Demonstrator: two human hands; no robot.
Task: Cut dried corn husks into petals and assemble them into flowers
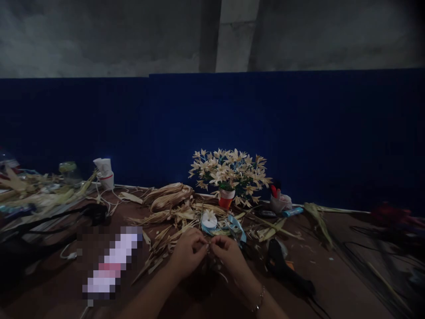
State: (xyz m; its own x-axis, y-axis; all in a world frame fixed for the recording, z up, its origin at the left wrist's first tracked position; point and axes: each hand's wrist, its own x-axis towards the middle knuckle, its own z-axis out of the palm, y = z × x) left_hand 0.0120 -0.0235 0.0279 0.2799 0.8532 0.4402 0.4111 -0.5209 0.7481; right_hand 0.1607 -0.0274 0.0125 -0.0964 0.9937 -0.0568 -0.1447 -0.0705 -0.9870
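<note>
The left hand (187, 256) and right hand (229, 254) meet low in the middle of the view, just above the bench (335, 277). Their fingertips are drawn narrow and pinch a small piece (209, 246) between them. In the dim light I cannot tell what the piece is. A bracelet (259, 302) sits on the right wrist.

Just beyond the hands lies a white spool (209, 219), with pale blue ribbon (236, 225) trailing off to its right. Dry husks (169, 197) are heaped behind and to the left of the spool, and loose strips spread towards the left hand. A red cup (226, 198) stands behind the spool and holds pale flowers (229, 170). A black glue gun (282, 266) lies near the right hand, on its right. A white cup (106, 178) stands far left by the blue wall (299, 133).
</note>
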